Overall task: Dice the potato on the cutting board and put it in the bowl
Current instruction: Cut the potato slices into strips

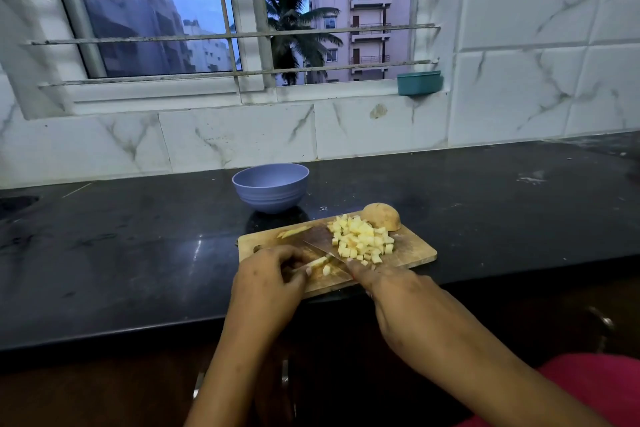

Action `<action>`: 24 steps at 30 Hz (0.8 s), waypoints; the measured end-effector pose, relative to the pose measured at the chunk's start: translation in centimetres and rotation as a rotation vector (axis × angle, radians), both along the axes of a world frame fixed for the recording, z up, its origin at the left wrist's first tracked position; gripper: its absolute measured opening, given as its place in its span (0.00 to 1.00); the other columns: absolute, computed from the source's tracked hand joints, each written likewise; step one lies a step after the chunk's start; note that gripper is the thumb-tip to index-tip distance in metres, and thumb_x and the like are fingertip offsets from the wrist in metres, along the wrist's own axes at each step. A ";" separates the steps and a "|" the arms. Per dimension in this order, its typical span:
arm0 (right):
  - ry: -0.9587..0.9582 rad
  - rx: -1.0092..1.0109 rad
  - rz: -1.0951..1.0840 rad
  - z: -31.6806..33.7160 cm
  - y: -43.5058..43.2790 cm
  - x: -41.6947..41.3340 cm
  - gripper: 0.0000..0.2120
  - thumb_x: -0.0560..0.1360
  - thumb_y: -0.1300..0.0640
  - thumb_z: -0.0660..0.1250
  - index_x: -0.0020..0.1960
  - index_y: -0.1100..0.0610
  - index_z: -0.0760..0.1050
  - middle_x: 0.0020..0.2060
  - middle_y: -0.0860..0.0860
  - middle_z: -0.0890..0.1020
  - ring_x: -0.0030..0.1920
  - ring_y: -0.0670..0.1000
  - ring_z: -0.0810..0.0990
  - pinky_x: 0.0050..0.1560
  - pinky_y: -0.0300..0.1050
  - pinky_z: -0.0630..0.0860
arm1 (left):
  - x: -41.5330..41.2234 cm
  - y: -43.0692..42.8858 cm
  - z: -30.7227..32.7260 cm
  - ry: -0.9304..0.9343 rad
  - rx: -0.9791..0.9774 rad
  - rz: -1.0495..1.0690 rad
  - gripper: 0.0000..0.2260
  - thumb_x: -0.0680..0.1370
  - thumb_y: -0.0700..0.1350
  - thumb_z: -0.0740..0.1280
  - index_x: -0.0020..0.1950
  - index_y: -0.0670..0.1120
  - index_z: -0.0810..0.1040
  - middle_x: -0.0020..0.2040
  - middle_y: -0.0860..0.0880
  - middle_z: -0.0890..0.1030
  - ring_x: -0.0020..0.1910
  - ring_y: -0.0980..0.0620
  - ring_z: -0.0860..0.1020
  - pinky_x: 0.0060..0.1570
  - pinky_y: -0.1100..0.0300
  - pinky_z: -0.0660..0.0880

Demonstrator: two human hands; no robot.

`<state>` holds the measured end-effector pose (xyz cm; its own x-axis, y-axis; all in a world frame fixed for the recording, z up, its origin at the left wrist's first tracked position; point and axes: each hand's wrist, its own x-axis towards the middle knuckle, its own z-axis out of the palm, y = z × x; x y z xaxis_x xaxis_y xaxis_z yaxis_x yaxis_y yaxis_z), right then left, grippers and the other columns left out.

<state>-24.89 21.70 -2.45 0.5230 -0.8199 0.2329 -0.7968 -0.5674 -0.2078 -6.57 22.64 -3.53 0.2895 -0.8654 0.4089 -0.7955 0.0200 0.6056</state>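
A wooden cutting board (412, 250) lies on the black counter near its front edge. A heap of diced potato (362, 237) covers the board's middle, and an uncut potato half (382, 217) sits at its far right corner. A few potato strips (292, 231) lie at the far left. My left hand (268, 276) pinches a potato strip (317, 262) on the board's near side. My right hand (388, 288) grips a knife (325, 253) whose blade crosses the board just beside that strip. A purple bowl (271, 187) stands behind the board; I see nothing inside it.
The black counter (138, 246) runs left and right, backed by a marble-tiled wall. A teal container (419, 82) rests on the window ledge above. Dark cabinet fronts with metal handles lie below the counter edge.
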 end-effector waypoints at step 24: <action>0.064 0.028 0.042 1.1 -0.2 0.3 0.35 0.78 0.66 0.56 0.77 0.41 0.48 0.47 0.47 0.68 0.51 0.51 0.75 0.46 0.45 0.71 | -0.6 -0.3 0.5 0.207 -0.040 0.104 0.10 0.68 0.42 0.76 0.38 0.51 0.76 0.33 0.58 0.80 0.39 0.61 0.79 0.45 0.59 0.76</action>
<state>-24.54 21.52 -1.32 0.5703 -0.8025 0.1752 -0.7846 -0.5954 -0.1731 -7.13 22.33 -3.07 0.4576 -0.8108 0.3649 -0.6534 -0.0283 0.7565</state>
